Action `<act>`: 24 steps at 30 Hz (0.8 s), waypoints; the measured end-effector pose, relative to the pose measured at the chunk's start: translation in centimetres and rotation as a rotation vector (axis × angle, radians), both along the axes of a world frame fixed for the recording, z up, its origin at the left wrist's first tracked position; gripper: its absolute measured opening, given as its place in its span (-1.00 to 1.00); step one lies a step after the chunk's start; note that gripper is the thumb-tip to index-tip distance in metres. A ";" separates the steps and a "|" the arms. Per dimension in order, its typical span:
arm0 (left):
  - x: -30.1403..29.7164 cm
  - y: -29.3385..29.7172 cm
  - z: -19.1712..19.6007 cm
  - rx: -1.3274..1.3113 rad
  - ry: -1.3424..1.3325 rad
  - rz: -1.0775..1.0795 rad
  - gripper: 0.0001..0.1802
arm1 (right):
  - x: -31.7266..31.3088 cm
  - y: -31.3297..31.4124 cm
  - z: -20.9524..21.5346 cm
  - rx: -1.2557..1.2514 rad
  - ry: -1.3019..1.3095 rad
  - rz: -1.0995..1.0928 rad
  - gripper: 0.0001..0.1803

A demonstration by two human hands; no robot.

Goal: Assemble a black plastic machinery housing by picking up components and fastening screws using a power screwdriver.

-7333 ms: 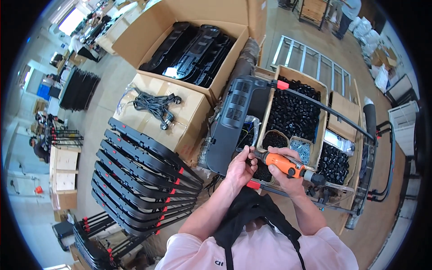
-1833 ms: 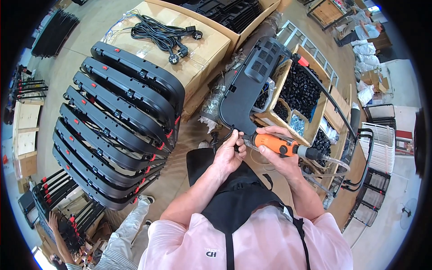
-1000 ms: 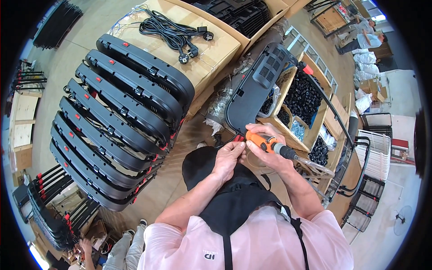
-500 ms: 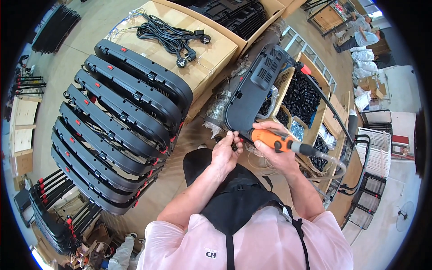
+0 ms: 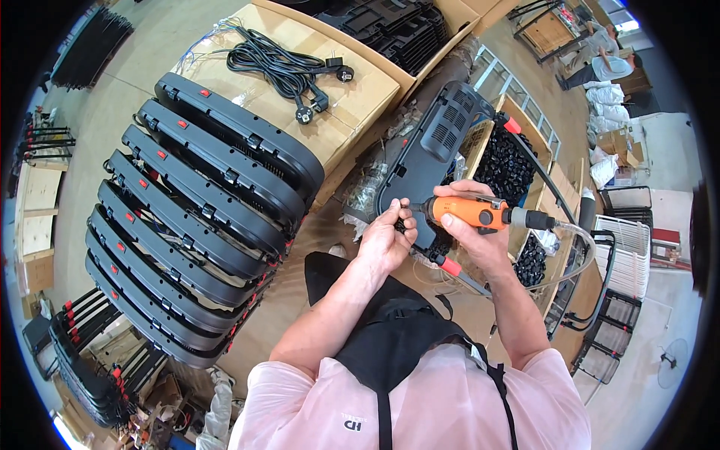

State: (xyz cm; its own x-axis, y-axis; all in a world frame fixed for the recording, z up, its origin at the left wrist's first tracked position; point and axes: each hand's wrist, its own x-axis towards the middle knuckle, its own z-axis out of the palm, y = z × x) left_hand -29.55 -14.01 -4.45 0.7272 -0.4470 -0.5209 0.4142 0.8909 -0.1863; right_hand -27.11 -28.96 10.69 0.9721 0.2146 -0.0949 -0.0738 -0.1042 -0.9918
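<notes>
My right hand (image 5: 480,244) is wrapped round an orange air screwdriver (image 5: 461,211), its tip pointing left. A clear hose (image 5: 581,234) trails from the tool's back end. At the tip, the pinched fingers of my left hand (image 5: 386,240) meet the lower left edge of a black plastic housing (image 5: 412,176). Small dark pieces show in the curl of that hand, too small to name. The housing lies tilted, with a vented raised block at its far end and a black bar with red clips (image 5: 450,265) along its right side.
To the left stands a row of similar black housings (image 5: 217,176) with red switches. Coiled black power cables (image 5: 274,61) lie on a cardboard box (image 5: 352,112). A wooden bin (image 5: 551,187) of small black parts is at the right. Two people are at the far right.
The screwdriver has swung from pointing up-left to nearly level, with its tip brought to my left fingertips. My left hand has shifted slightly right and up. The housing has moved a little.
</notes>
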 end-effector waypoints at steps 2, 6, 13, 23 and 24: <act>0.3 -0.3 -0.1 0.005 0.013 0.012 -0.73 | 0.4 0.3 -0.3 0.002 -0.001 0.003 -0.45; 1.2 -0.6 1.2 0.068 0.056 0.063 -0.66 | 1.2 1.0 -1.0 -0.045 -0.036 0.015 -0.45; -1.4 -1.1 1.4 0.435 -0.192 -0.175 -0.61 | 3.8 2.7 -3.7 -0.099 -0.075 0.049 -0.48; -4.0 1.2 0.3 0.704 -0.266 -0.224 -0.71 | 4.5 3.7 -5.4 -0.213 -0.185 0.152 -0.66; -4.1 1.4 0.0 0.732 -0.271 -0.213 -0.72 | 4.7 3.7 -5.5 -0.214 -0.187 0.151 -0.66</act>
